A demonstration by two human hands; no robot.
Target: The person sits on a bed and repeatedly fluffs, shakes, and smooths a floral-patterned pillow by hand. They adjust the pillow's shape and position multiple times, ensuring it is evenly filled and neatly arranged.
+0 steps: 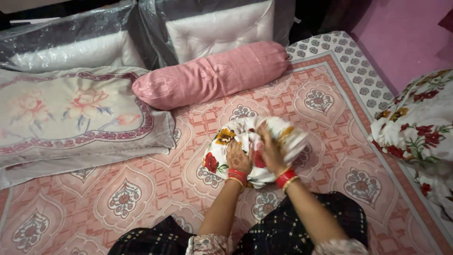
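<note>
Pink patterned bedspread (141, 189) covers the whole bed under the hands. Beyond them, farthest off, lean two white cushions in clear plastic (222, 26). Nearer, up and to the left of the hands, lies a flat pillow in a pale flowered cover (71, 113). Straight ahead of the hands rests a pink bolster (212, 75). Off to the right of the right hand sits another piece of white cloth with red flowers (420, 127). Directly under the hands is the white floral cover (245, 137), bunched into a rounded bundle. The left hand (238, 160) presses into its near side, fingers dug into the cloth; the right hand (271, 151) is clenched on a fold on top. By the look of it, the cloth is being gathered or worked over something; the grip would need shifting to a free edge.
</note>
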